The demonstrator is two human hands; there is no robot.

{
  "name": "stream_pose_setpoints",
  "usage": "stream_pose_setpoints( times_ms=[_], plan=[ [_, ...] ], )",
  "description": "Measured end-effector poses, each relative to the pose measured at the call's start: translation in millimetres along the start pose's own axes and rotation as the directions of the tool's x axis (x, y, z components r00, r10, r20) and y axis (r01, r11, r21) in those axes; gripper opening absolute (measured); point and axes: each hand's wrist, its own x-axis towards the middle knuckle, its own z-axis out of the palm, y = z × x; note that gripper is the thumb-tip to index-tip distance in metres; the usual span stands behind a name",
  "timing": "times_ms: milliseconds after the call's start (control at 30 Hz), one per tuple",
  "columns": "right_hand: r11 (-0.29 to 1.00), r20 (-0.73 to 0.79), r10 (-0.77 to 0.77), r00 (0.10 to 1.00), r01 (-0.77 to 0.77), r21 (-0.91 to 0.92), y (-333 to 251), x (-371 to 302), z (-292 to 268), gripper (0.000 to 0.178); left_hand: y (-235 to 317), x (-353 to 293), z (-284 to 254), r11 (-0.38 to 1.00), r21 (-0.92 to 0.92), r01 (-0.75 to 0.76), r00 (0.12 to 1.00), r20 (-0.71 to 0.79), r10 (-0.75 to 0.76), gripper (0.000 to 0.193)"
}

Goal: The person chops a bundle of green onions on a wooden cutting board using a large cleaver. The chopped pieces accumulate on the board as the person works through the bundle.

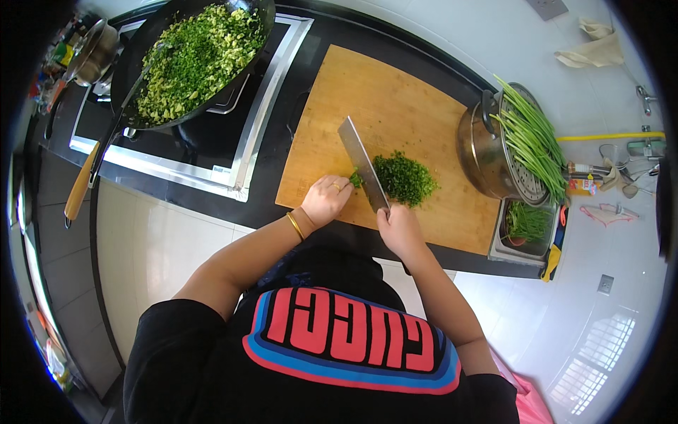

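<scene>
On a wooden cutting board (395, 92), a cleaver (362, 161) stands on edge, its handle gripped by my right hand (401, 230). Just to the left of the blade, my left hand (328, 200) is closed, its curled fingers pressing on a small bunch of greens (355, 179). That bunch reaches the blade. Right of the cleaver lies a pile of finely chopped greens (406, 178), with a few loose bits around it.
A black wok (263, 28) of chopped greens and yellow bits sits on the stove at left, its wooden handle (82, 180) jutting toward me. Right of the board stands a steel steamer pot (474, 152) topped with long green stalks (530, 145). A small sink (500, 247) holds more greens.
</scene>
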Motion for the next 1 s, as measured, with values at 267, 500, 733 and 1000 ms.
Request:
stream_pose_setpoints(
  times_ms=[267, 500, 733, 1000],
  plan=[
    [0.994, -0.004, 0.030, 1.000, -0.030, -0.102, -7, 9, 24, 0.027, 1, -1, 2, 1.000, -0.023, 0.018, 1.000, 0.025, -0.017, 0.018],
    [0.996, -0.117, -0.015, 0.993, 0.025, 0.086, 10, 20, 20, 0.024, 1, 3, -4, 0.998, -0.052, 0.045, 0.996, 0.073, -0.041, 0.014],
    [0.997, 0.030, -0.015, 0.999, 0.017, -0.069, -1, -11, 4, 0.026, 5, 6, -11, 0.985, -0.139, 0.105, 0.991, 0.094, -0.093, 0.015],
    [0.985, 0.049, 0.017, 0.999, -0.009, -0.171, -13, -5, 16, 0.026, -7, -3, 1, 0.989, -0.123, 0.078, 0.992, 0.104, -0.065, 0.015]
  ],
)
